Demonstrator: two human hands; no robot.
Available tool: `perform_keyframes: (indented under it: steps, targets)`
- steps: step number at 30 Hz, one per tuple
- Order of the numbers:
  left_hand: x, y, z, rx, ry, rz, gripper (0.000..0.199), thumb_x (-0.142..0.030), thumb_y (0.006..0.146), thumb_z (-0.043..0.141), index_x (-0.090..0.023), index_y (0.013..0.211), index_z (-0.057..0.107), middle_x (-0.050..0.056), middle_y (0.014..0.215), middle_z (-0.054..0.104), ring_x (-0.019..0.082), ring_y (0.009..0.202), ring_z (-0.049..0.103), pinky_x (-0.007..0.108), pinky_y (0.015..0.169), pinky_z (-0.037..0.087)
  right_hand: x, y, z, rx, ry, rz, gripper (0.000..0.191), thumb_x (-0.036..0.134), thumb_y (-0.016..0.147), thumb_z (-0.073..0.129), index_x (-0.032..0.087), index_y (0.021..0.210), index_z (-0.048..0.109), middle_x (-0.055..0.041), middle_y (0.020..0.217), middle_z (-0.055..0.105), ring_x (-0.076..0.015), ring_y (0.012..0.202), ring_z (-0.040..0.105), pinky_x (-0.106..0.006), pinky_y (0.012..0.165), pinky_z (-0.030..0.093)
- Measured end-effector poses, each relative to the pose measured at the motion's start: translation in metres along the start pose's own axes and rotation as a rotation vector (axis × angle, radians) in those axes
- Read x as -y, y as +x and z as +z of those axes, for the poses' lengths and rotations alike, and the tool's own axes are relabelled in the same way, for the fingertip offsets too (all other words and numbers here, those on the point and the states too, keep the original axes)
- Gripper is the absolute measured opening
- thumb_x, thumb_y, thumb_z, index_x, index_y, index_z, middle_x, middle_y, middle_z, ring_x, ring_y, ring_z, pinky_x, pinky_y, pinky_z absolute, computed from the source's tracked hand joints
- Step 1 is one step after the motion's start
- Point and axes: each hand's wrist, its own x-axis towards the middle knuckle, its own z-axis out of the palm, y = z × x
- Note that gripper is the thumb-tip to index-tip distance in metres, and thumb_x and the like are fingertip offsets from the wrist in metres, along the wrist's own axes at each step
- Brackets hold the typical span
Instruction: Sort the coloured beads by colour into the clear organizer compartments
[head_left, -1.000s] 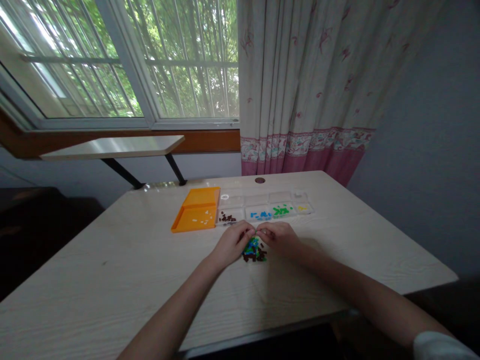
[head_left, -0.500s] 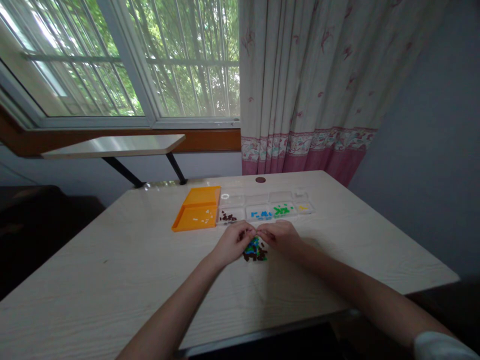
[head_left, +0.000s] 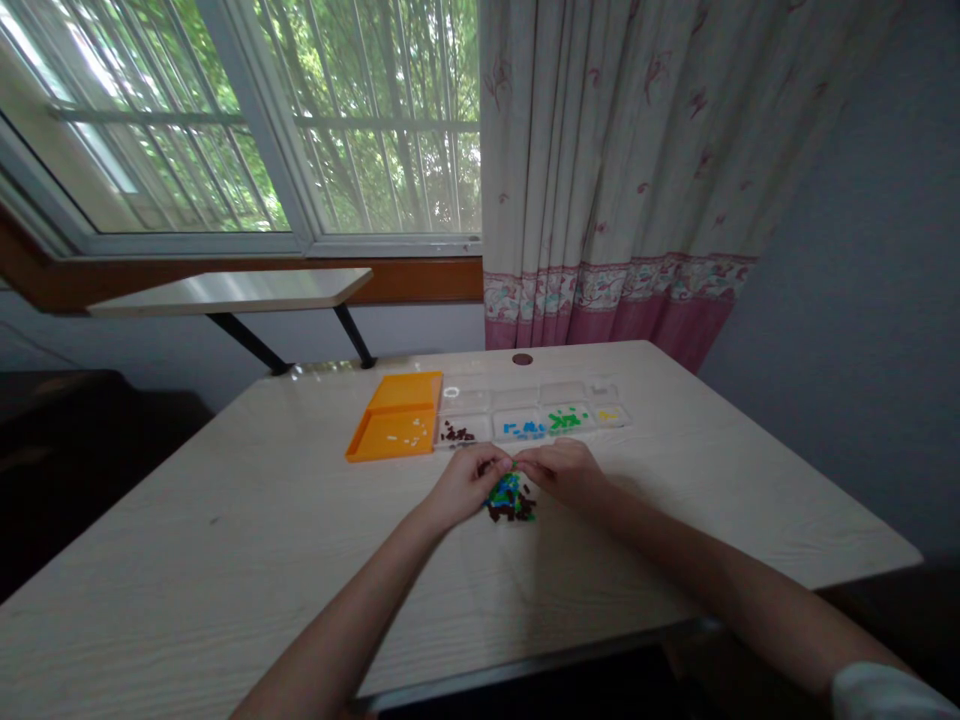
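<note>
Over the table's middle, my left hand [head_left: 471,482] and my right hand [head_left: 564,470] meet at the fingertips. Both are closed in a pinch, and a tiny speck of green shows where they touch, too small to name. Just below the fingers lies a cluster of small blue, green and brown pieces [head_left: 510,500], partly hidden by my left hand. Behind the hands stand clear boxes of loose pieces: brown pieces [head_left: 456,433], blue pieces [head_left: 523,429], green pieces [head_left: 568,419] and a few yellow pieces [head_left: 607,415].
An open orange case [head_left: 360,438] with small white pieces in it lies left of the clear boxes. A raised shelf [head_left: 240,288] on black legs stands at the table's back left. Behind the table [head_left: 225,570] are a window and a curtain [head_left: 600,180].
The hands stay together above the cluster with barely any movement; the fingers shift slightly, and a bit of green shows at the fingertips. The view itself has drifted slightly.
</note>
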Motion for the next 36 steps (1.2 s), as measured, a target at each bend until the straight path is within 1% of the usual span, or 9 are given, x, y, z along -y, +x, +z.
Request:
perform_keyframes:
  steps: [3, 6, 9, 12, 19, 23, 26, 31, 36]
  targets:
    - [0.001, 0.001, -0.007, 0.005, 0.087, 0.011, 0.029, -0.031, 0.085, 0.041, -0.013, 0.081, 0.063, 0.003, 0.071, 0.060, 0.012, 0.066, 0.053, 0.021, 0.061, 0.040, -0.002, 0.002, -0.002, -0.057, 0.014, -0.003, 0.014, 0.028, 0.082, 0.052, 0.022, 0.084, 0.065, 0.0012, 0.074, 0.070, -0.0096, 0.058, 0.059, -0.021, 0.059, 0.038]
    - [0.005, -0.001, -0.019, 0.012, 0.278, 0.028, 0.025, -0.029, 0.085, 0.040, -0.016, 0.089, 0.062, 0.004, 0.081, 0.062, 0.013, 0.075, 0.054, 0.023, 0.068, 0.041, -0.008, 0.006, -0.008, -0.181, 0.042, 0.033, 0.015, 0.028, 0.082, 0.053, 0.020, 0.080, 0.066, 0.0007, 0.065, 0.068, -0.0083, 0.051, 0.057, -0.019, 0.057, 0.041]
    - [0.011, -0.003, -0.029, 0.074, 0.459, 0.050, 0.024, -0.028, 0.085, 0.040, -0.017, 0.087, 0.061, 0.005, 0.084, 0.060, 0.014, 0.080, 0.054, 0.024, 0.072, 0.041, -0.019, 0.008, -0.017, -0.272, 0.051, 0.102, 0.016, 0.028, 0.081, 0.053, 0.019, 0.079, 0.066, 0.0015, 0.055, 0.064, -0.0076, 0.044, 0.052, -0.018, 0.051, 0.041]
    - [0.014, -0.005, -0.029, 0.135, 0.554, 0.069, 0.023, -0.027, 0.085, 0.039, -0.018, 0.085, 0.060, 0.004, 0.083, 0.059, 0.014, 0.080, 0.054, 0.023, 0.070, 0.041, -0.025, 0.007, -0.023, -0.310, 0.064, 0.145, 0.016, 0.027, 0.081, 0.052, 0.018, 0.082, 0.066, 0.0003, 0.060, 0.065, -0.0076, 0.045, 0.051, -0.018, 0.049, 0.041]
    - [0.013, -0.006, -0.020, 0.220, 0.546, 0.114, 0.020, -0.021, 0.083, 0.041, -0.020, 0.089, 0.060, 0.003, 0.086, 0.058, 0.014, 0.082, 0.054, 0.022, 0.072, 0.042, -0.019, 0.009, -0.023, -0.295, 0.052, 0.096, 0.016, 0.028, 0.081, 0.052, 0.020, 0.079, 0.066, 0.0011, 0.057, 0.065, -0.0073, 0.044, 0.052, -0.018, 0.051, 0.042]
    - [0.010, -0.007, -0.019, 0.236, 0.528, 0.116, 0.021, -0.019, 0.083, 0.040, -0.020, 0.090, 0.061, 0.004, 0.087, 0.058, 0.014, 0.082, 0.055, 0.023, 0.074, 0.042, -0.016, 0.009, -0.022, -0.278, 0.047, 0.087, 0.018, 0.028, 0.082, 0.051, 0.020, 0.078, 0.066, 0.0007, 0.061, 0.067, -0.0070, 0.045, 0.053, -0.017, 0.051, 0.042]
    - [0.009, -0.008, -0.017, 0.220, 0.505, 0.102, 0.024, -0.019, 0.083, 0.040, -0.020, 0.098, 0.059, 0.005, 0.094, 0.059, 0.015, 0.087, 0.055, 0.024, 0.077, 0.043, -0.017, 0.008, -0.023, -0.282, 0.052, 0.084, 0.018, 0.028, 0.082, 0.051, 0.020, 0.078, 0.066, 0.0004, 0.061, 0.067, -0.0072, 0.045, 0.054, -0.018, 0.051, 0.042]
    - [0.007, -0.008, -0.015, 0.253, 0.482, 0.115, 0.033, -0.019, 0.085, 0.038, -0.026, 0.113, 0.053, 0.004, 0.103, 0.055, 0.015, 0.092, 0.054, 0.024, 0.079, 0.042, -0.017, 0.009, -0.023, -0.262, 0.052, 0.090, 0.020, 0.030, 0.082, 0.050, 0.021, 0.078, 0.067, 0.0010, 0.057, 0.065, -0.0073, 0.045, 0.053, -0.018, 0.050, 0.042]
    - [0.006, -0.008, -0.014, 0.277, 0.505, 0.123, 0.040, -0.014, 0.083, 0.040, -0.032, 0.116, 0.051, 0.003, 0.104, 0.051, 0.014, 0.090, 0.054, 0.023, 0.078, 0.042, -0.016, 0.010, -0.023, -0.271, 0.054, 0.071, 0.019, 0.029, 0.082, 0.051, 0.020, 0.078, 0.066, 0.0013, 0.055, 0.064, -0.0072, 0.045, 0.052, -0.017, 0.051, 0.042]
